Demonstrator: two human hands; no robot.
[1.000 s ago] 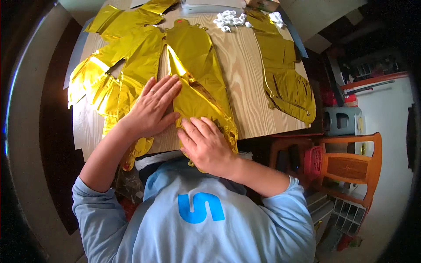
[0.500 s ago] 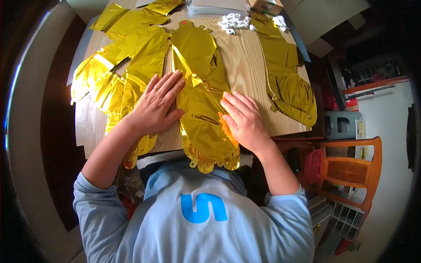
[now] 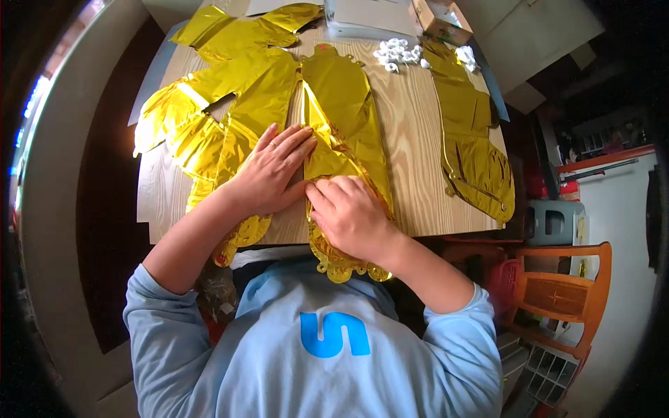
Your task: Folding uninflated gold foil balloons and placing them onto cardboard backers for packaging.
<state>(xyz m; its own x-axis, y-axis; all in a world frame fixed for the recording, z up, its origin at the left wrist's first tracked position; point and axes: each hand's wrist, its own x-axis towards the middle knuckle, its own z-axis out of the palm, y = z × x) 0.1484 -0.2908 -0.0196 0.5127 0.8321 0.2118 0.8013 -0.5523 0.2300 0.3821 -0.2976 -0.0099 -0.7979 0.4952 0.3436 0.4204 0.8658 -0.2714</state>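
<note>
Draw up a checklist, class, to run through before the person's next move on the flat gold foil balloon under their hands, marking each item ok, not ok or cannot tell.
1. Left hand flat on the gold foil balloon: ok.
2. Right hand pressing the balloon's near end: ok.
3. Balloon fully on the light wooden table: not ok, its scalloped end hangs over the near edge.
4. Balloon free of air: cannot tell.
5. Neighbouring gold foil pieces apart: not ok, they overlap.
6. Small white bits away from hands: ok.
</note>
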